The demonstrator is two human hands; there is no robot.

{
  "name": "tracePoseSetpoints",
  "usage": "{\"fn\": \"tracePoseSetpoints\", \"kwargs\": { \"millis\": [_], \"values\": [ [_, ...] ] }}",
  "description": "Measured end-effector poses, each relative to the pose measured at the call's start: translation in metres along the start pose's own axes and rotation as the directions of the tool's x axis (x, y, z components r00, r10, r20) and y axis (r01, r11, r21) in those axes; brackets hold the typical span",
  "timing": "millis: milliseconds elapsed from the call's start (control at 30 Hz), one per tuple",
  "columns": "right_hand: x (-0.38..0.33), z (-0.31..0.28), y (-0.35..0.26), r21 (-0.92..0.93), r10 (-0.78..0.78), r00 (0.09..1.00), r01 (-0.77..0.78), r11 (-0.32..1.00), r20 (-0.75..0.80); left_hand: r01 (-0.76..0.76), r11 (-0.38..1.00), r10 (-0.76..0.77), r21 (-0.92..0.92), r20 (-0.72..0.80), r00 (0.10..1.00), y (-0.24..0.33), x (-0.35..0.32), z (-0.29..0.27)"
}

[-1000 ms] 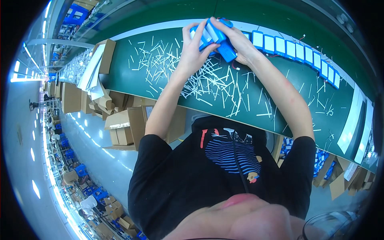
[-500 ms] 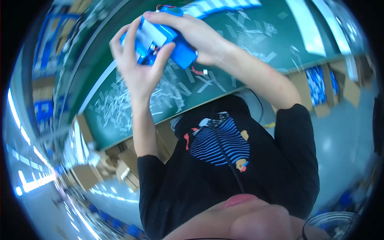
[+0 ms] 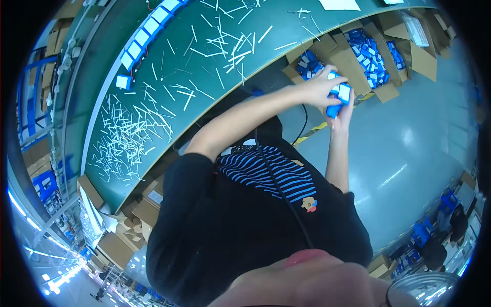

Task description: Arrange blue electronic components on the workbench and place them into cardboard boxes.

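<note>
Both hands (image 3: pixel 318 90) grip blue/wht packs (image 3: pixel 344 93) nr open cardbd box (image 3: pixel 354 67) w/ sim. packs.

Blue and white are shown by the packs (image 3: pixel 344 93) at upper right. The counter (image 3: pixel 179 30) is coloured green, the strips (image 3: pixel 126 138) white. The black shirt (image 3: pixel 245 220) is striped in blue.

"Which way could the hands (image 3: pixel 319 91) pass?"
"Rightward, over the floor (image 3: pixel 404 148)."
"What stood in the way?"
"Open carton flaps (image 3: pixel 386 93) just beyond, and the counter (image 3: pixel 291 23) toward the left."
</note>
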State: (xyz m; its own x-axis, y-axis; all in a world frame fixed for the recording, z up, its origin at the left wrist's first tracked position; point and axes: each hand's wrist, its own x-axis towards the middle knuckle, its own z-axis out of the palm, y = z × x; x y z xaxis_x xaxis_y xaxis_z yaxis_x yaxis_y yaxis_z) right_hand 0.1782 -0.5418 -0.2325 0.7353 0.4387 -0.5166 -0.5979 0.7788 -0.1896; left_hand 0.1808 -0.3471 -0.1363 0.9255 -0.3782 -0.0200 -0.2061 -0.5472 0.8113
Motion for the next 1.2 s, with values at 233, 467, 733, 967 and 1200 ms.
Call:
{"fn": "tracePoseSetpoints", "kwargs": {
  "millis": [233,467,733,967,1200],
  "values": [
    [0.116,-0.142,-0.061,0.204,-0.045,0.997,0.057,0.977,-0.064,-0.167,0.932,0.215,0.320,-0.119,0.969,-0.019,-0.027,-0.007],
    [0.073,-0.022,-0.095,0.310,-0.082,0.930,-0.035,0.950,0.358,-0.020,0.968,0.141,0.251,-0.474,0.869,0.054,-0.233,-0.194],
    [0.064,0.344,0.075,-0.468,-0.096,0.460,0.877,-0.104,0.883,0.808,0.422,-0.187,0.412,-0.832,0.522,-0.049,-0.348,-0.304],
    [0.214,0.410,0.132,0.187,0.613,0.224,0.826,-0.532,0.757,0.612,0.629,-0.064,0.479,-0.754,0.654,-0.087,-0.356,-0.330],
    [0.210,0.404,0.144,0.181,0.591,0.278,0.780,-0.599,0.757,0.677,0.423,-0.038,0.602,-0.735,0.677,-0.112,-0.315,-0.317]
  ]
}}
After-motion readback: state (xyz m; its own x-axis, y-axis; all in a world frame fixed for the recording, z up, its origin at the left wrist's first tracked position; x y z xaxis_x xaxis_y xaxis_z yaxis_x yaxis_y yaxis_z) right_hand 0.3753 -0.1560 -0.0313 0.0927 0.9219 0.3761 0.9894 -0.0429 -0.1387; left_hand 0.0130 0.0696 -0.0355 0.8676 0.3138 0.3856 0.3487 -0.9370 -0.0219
